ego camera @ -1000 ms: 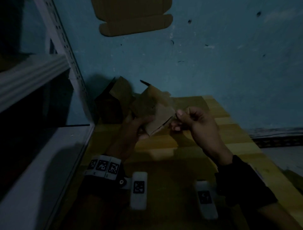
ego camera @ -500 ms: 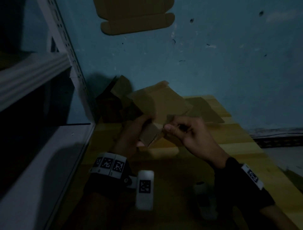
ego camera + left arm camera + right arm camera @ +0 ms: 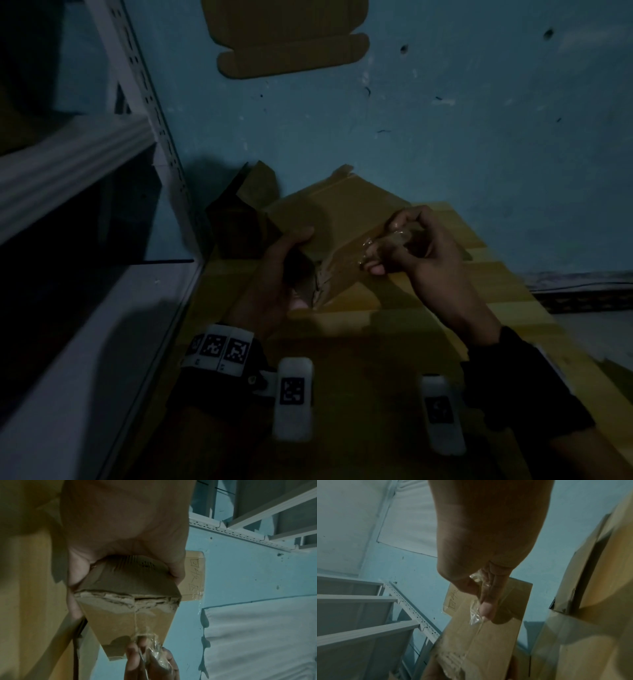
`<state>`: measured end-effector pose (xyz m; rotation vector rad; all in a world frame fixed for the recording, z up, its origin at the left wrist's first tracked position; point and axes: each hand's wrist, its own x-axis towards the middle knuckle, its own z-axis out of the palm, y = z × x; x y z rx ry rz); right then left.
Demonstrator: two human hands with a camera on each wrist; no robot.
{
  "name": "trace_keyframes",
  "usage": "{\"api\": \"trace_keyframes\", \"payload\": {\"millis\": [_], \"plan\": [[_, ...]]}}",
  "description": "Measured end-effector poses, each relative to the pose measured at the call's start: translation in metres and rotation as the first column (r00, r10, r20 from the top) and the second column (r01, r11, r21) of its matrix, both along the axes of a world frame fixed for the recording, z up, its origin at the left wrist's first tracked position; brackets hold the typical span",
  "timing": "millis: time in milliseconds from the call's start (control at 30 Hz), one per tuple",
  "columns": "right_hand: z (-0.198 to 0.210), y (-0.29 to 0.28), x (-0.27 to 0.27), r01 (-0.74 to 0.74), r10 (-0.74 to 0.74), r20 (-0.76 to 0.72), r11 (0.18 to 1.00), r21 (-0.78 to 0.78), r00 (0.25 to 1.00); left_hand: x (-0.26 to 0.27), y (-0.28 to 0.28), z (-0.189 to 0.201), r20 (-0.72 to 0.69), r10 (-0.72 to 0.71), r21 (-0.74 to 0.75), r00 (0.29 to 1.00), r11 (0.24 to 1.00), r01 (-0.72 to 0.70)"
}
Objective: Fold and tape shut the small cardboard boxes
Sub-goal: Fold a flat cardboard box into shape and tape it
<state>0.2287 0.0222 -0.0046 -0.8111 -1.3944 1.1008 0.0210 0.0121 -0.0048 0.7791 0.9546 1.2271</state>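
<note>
Left hand [image 3: 274,274] gripped torn end of flattened cardboard box [image 3: 339,236], held above wooden desk [image 3: 479,287]. Right hand [image 3: 421,253] pinched crumpled clear tape [image 3: 394,240] at box's far edge. Second, half-folded box [image 3: 239,219] stood behind near blue wall [image 3: 445,137], just beside white shelf rack [image 3: 78,164] at left. Flat cardboard sheet [image 3: 291,34] was stuck on wall above.

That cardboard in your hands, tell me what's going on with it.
A person holds a flattened cardboard box above a wooden table. The left hand grips its torn end, while the right hand pinches a crumpled strip of clear tape at the other end. The box is not yet folded up or taped shut.
</note>
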Motion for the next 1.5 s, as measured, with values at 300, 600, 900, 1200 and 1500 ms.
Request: {"api": "trace_keyframes", "payload": {"millis": [300,600,900,1200,1500], "plan": [[0.000,0.001,0.002,-0.021,-0.024,0.274,0.987,0.160,0.961,0.000,0.004,-0.001,0.028,-0.048,-0.229,0.998,0.972,0.053],[0.000,-0.009,-0.012,0.134,-0.249,0.542,0.961,0.242,0.803,0.007,0.004,-0.006,-0.080,-0.023,-0.233,0.997,0.972,0.004],[-0.002,-0.009,-0.019,0.190,-0.394,0.655,0.913,0.361,0.645,0.011,0.005,-0.004,-0.105,-0.008,-0.167,0.994,0.986,-0.009],[-0.004,0.004,0.000,0.275,-0.436,0.680,0.900,0.338,0.589,-0.001,0.004,-0.001,-0.029,0.000,-0.006,1.000,1.000,0.000],[-0.003,0.005,0.006,0.311,-0.442,0.607,0.897,0.315,0.661,-0.001,0.003,0.000,-0.063,-0.062,-0.059,0.996,0.997,0.058]]}}
